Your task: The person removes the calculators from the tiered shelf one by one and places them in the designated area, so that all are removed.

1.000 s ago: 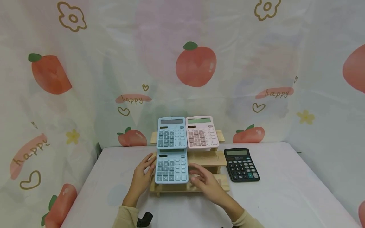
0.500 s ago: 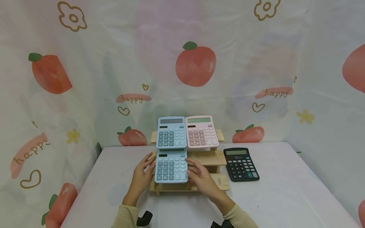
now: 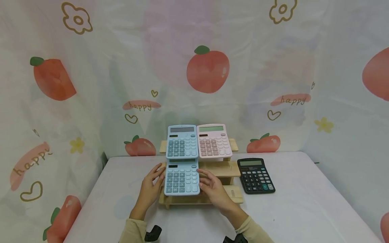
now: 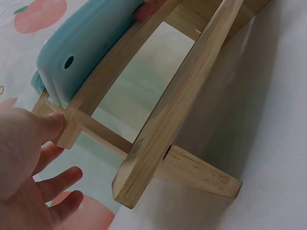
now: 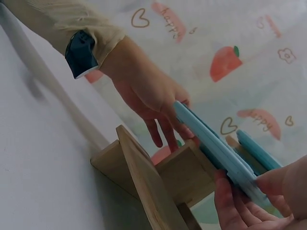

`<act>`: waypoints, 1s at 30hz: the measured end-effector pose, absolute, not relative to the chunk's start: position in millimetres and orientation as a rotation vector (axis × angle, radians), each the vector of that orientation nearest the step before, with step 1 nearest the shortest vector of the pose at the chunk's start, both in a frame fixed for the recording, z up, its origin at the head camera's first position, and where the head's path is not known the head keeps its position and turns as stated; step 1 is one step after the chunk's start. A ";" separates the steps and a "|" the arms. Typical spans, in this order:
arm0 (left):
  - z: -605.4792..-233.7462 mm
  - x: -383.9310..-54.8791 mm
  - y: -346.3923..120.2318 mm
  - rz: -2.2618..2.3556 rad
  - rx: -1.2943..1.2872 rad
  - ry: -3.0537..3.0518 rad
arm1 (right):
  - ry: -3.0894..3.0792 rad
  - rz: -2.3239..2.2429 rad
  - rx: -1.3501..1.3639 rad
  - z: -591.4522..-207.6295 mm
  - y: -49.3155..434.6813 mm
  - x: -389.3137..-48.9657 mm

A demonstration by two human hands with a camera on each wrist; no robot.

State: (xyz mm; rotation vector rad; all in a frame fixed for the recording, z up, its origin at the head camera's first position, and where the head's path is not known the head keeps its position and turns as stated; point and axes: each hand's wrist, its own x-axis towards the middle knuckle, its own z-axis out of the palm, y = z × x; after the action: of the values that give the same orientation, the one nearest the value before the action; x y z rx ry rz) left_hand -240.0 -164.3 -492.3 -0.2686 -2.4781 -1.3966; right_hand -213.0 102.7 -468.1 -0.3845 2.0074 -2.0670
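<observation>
Two blue calculators stand one above the other on a tiered wooden rack [image 3: 218,168]. My right hand [image 3: 214,190] pinches the right edge of the lower blue calculator [image 3: 182,179]; the right wrist view shows the thumb [image 5: 274,181] on its front and several fingers behind. On the other side, my left hand [image 3: 149,189] is by that calculator's left edge. In the left wrist view, the left thumb touches the end of the wooden strip [image 4: 93,96] under the blue calculator [image 4: 91,48], and the other fingers are spread loosely. The upper blue calculator [image 3: 182,140] hides the top of the lower one.
A pink calculator [image 3: 214,140] leans on the top tier, right of the upper blue one. On the white table [image 3: 297,202], a black calculator [image 3: 256,175] lies right of the rack. Patterned cloth [image 3: 170,67] hangs behind and at both sides.
My right hand has moved slightly left, from beside the lower blue calculator onto its right edge. The left hand and the calculators look almost unmoved.
</observation>
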 end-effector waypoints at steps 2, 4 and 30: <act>-492.3 -239.5 -164.2 -1.395 -0.272 -2.480 | 1.989 -2.075 -0.383 -467.8 103.5 -212.6; -492.3 -239.3 -164.1 -1.394 -0.276 -2.480 | 1.972 -2.082 -0.379 -467.9 104.5 -212.3; -492.4 -238.0 -164.7 -1.383 -0.310 -2.439 | 1.883 -2.070 -0.354 -463.6 129.1 -195.8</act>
State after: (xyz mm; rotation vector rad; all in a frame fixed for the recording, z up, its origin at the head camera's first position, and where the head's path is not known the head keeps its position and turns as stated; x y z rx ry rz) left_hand -238.0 -164.7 -492.4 -0.3101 -2.4389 -1.3833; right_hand -195.8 129.1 -463.6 -0.3542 1.8829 -2.0699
